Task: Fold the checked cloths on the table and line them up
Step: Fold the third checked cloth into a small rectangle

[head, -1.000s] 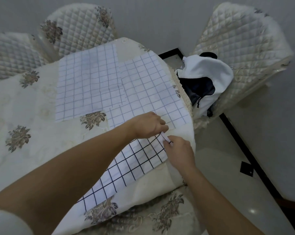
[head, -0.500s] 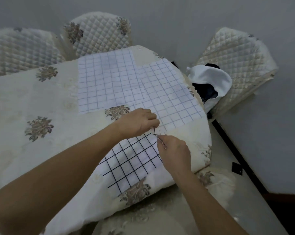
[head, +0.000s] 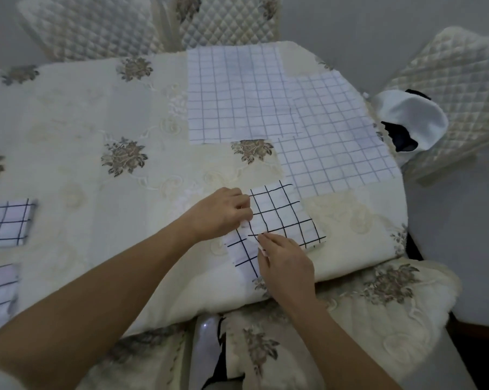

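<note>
1. Black-checked cloth [head: 282, 218] lies near the front right edge of the bench [head: 97, 170]. It is part-folded, with an upper flap laid over a lower layer that juts out toward me.
2. My left hand [head: 223, 215] has its fingers [head: 241, 205] curled, pinching the flap's left edge.
3. My right hand [head: 286, 267] pinches with its fingers [head: 267, 242] where the flap's near edge crosses the lower layer. I think I hold two points at once so the limp fabric cannot slide while I square the edges.
4. I reckon the black-checked cloth sits close to me so both arms can reach it without stretching over the rest.
5. Two larger pale-checked cloths [head: 234, 94] lie spread flat farther back. They overlap slightly where they meet and are not yet folded.
6. Two folded cloths [head: 5, 222] sit at the far left edge, one nearer me than the other and a little apart. I take that to be the row where this one belongs.
7. This cloth looks thin, matte and woven. It drapes with soft creases, and its dark grid lines wobble where it buckles.
8. The bench wears a thick cream cover with raised embroidered scrolls and grey-brown flower motifs. That texture should grip the cloth a little.
9. Quilted, diamond-stitched chairs [head: 448, 80] stand around the bench.
</note>
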